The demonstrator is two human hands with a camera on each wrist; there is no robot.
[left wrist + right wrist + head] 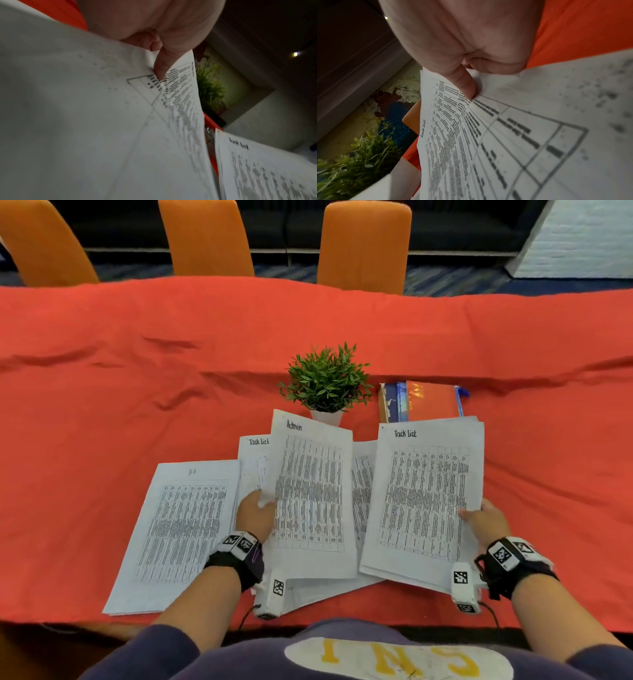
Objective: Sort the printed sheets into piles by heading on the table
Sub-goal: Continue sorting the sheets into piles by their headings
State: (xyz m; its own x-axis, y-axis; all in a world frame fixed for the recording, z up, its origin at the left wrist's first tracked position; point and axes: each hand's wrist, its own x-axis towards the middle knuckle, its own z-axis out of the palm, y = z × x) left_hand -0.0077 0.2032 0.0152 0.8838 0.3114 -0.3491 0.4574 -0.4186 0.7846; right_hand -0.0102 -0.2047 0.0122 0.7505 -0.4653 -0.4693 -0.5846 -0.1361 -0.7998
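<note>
My left hand (255, 513) pinches the left edge of a sheet headed "Admin" (313, 494) and holds it raised over the loose sheets in the middle. In the left wrist view its thumb (161, 67) presses on that printed sheet (180, 101). My right hand (484, 522) grips the right edge of a thin stack topped by a "Task list" sheet (424, 494). The right wrist view shows the thumb (462, 83) on that stack (488, 135). A pile with a faint heading (178, 529) lies flat at the left. Another "Task list" sheet (255, 460) peeks out behind the Admin sheet.
A small potted plant (327, 381) stands just beyond the papers. Books and an orange zip folder (424, 402) lie to its right. The red tablecloth (137, 378) covers the table, with orange chairs (364, 244) along the far side.
</note>
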